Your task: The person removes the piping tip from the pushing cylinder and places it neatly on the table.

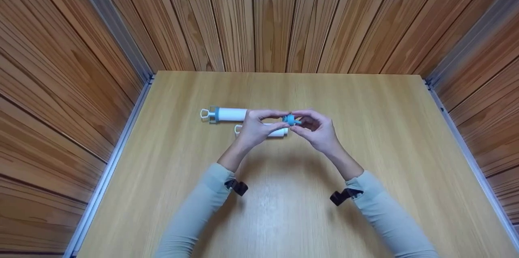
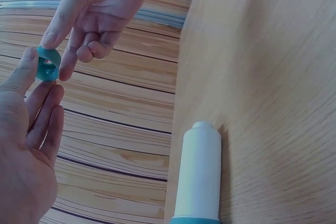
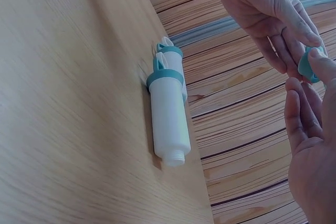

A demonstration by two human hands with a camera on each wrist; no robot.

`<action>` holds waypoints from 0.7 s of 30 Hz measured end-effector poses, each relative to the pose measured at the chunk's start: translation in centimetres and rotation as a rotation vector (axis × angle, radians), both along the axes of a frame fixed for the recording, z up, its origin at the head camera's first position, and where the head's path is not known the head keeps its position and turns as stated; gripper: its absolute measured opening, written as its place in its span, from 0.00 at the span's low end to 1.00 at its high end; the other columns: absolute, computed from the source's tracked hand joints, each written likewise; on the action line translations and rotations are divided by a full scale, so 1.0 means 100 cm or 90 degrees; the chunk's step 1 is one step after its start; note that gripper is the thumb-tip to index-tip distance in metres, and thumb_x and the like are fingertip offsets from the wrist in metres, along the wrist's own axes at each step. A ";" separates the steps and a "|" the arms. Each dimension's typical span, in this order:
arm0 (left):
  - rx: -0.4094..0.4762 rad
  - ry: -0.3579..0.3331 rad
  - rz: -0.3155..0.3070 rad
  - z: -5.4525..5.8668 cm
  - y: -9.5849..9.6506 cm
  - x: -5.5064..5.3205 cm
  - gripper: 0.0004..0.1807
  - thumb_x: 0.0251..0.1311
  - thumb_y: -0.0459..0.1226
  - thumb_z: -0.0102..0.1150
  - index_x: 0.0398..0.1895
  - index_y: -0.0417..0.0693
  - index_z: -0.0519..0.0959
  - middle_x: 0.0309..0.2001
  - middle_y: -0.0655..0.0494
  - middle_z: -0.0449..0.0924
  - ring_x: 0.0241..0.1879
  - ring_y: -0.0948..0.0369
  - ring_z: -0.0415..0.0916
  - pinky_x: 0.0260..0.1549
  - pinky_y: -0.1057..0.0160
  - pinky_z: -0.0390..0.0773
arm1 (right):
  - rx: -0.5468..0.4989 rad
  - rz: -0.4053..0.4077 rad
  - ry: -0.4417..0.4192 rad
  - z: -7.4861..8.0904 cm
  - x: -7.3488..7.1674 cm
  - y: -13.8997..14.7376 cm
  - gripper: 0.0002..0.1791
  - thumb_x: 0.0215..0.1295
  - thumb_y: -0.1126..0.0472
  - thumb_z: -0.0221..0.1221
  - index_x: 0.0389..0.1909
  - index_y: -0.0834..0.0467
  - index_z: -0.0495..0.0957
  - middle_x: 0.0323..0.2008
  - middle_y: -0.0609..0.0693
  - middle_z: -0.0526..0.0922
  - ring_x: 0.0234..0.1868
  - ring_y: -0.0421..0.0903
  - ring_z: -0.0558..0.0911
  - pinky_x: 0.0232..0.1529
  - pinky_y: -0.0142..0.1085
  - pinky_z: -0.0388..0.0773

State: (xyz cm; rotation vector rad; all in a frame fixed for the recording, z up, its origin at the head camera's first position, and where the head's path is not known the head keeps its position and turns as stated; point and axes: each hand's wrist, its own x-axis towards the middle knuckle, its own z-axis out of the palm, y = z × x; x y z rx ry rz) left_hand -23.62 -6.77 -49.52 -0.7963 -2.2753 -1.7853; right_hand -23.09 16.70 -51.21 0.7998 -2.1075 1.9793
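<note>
The left hand (image 1: pixel 258 127) and the right hand (image 1: pixel 320 131) pinch one small teal cap (image 1: pixel 290 119) between them, thumbs and fingertips on it, raised above the bench (image 1: pixel 389 128). A thin spout (image 1: pixel 298 121) sticks out of the cap toward the right hand; its other end is a round opening, and the inside looks hollow.

Beyond the hands, two white tubes lie on their sides on the bench, side by side: the far tube (image 1: pixel 232 114) and the near tube (image 1: pixel 277 132), partly hidden by the left hand. Each has a teal collar and a white loop handle at its left end. The near tube's narrow neck (image 3: pixel 174 159) is uncapped. Their walls are opaque, so what they hold cannot be told. Wood-plank walls (image 1: pixel 271 18) surround the bench.
</note>
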 end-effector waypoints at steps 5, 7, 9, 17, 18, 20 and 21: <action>-0.001 -0.012 -0.006 -0.001 -0.001 0.000 0.18 0.68 0.33 0.78 0.60 0.39 0.91 0.58 0.41 0.94 0.61 0.44 0.93 0.68 0.40 0.87 | 0.003 0.001 -0.001 0.000 0.000 -0.001 0.21 0.68 0.82 0.68 0.61 0.77 0.82 0.50 0.35 0.92 0.49 0.34 0.91 0.54 0.26 0.89; -0.002 -0.012 -0.006 -0.001 -0.001 -0.001 0.18 0.69 0.33 0.77 0.60 0.38 0.91 0.58 0.41 0.94 0.61 0.44 0.93 0.69 0.41 0.87 | 0.005 0.003 0.002 0.001 0.001 -0.001 0.21 0.67 0.83 0.68 0.60 0.77 0.82 0.50 0.35 0.92 0.49 0.34 0.91 0.54 0.26 0.89; -0.006 -0.010 -0.003 -0.001 -0.001 -0.001 0.18 0.69 0.33 0.78 0.60 0.38 0.91 0.58 0.41 0.94 0.61 0.45 0.93 0.68 0.42 0.88 | 0.003 0.006 0.007 0.001 0.001 -0.001 0.20 0.67 0.83 0.67 0.60 0.78 0.82 0.50 0.35 0.92 0.49 0.34 0.91 0.54 0.26 0.89; -0.020 0.028 0.014 -0.002 -0.002 -0.001 0.18 0.68 0.34 0.78 0.59 0.40 0.92 0.57 0.43 0.95 0.60 0.47 0.93 0.67 0.52 0.89 | 0.004 0.004 0.018 0.000 -0.002 -0.001 0.20 0.66 0.83 0.69 0.59 0.78 0.83 0.47 0.36 0.92 0.45 0.34 0.90 0.50 0.25 0.89; -0.019 0.032 0.016 -0.002 -0.002 -0.001 0.17 0.68 0.34 0.78 0.58 0.40 0.92 0.57 0.43 0.95 0.60 0.47 0.94 0.67 0.52 0.89 | 0.004 0.001 0.017 0.000 -0.003 0.000 0.20 0.65 0.83 0.69 0.58 0.78 0.83 0.47 0.37 0.92 0.44 0.34 0.90 0.50 0.25 0.89; -0.018 0.033 0.022 -0.002 -0.003 -0.001 0.17 0.67 0.34 0.79 0.58 0.41 0.92 0.57 0.43 0.95 0.60 0.47 0.94 0.67 0.53 0.89 | 0.009 -0.006 0.015 0.000 -0.003 0.000 0.20 0.65 0.83 0.69 0.58 0.78 0.83 0.46 0.38 0.92 0.43 0.33 0.89 0.48 0.24 0.88; -0.017 0.034 0.023 -0.003 -0.003 -0.001 0.17 0.67 0.34 0.79 0.58 0.41 0.92 0.57 0.43 0.95 0.60 0.47 0.94 0.66 0.53 0.89 | 0.010 -0.009 0.013 0.000 -0.004 0.000 0.20 0.65 0.83 0.69 0.58 0.78 0.83 0.45 0.38 0.92 0.43 0.34 0.89 0.48 0.24 0.88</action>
